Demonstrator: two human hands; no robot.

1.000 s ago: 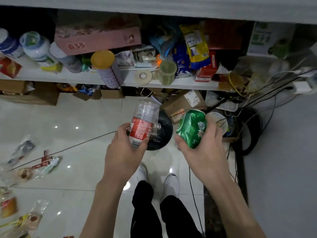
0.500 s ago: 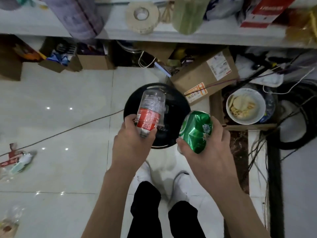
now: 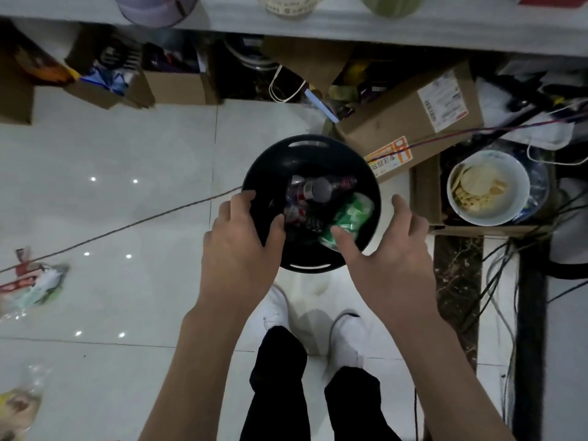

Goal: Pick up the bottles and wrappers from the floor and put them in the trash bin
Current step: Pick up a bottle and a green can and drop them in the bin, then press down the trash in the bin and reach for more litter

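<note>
The round black trash bin (image 3: 310, 144) stands on the white tile floor just ahead of my feet. Inside it lie a clear bottle with a red label (image 3: 313, 194) and a crushed green bottle (image 3: 353, 214). My left hand (image 3: 241, 243) hovers over the bin's left rim with fingers spread and holds nothing. My right hand (image 3: 385, 253) hovers over the right rim, fingers relaxed, also empty. Wrappers lie on the floor at the left: a red and green wrapper (image 3: 35, 281) and a yellowish wrapper (image 3: 19, 405).
A cardboard box (image 3: 413, 116) leans against the bin's right back. A white bowl (image 3: 488, 187) with food sits in an open box at right. Cables (image 3: 496, 281) trail down the right side. A shelf (image 3: 318, 27) and small boxes (image 3: 178, 87) run along the back.
Both hands have let go of their bottles, which now lie in the bin. The view has tilted down and closer over the bin.
</note>
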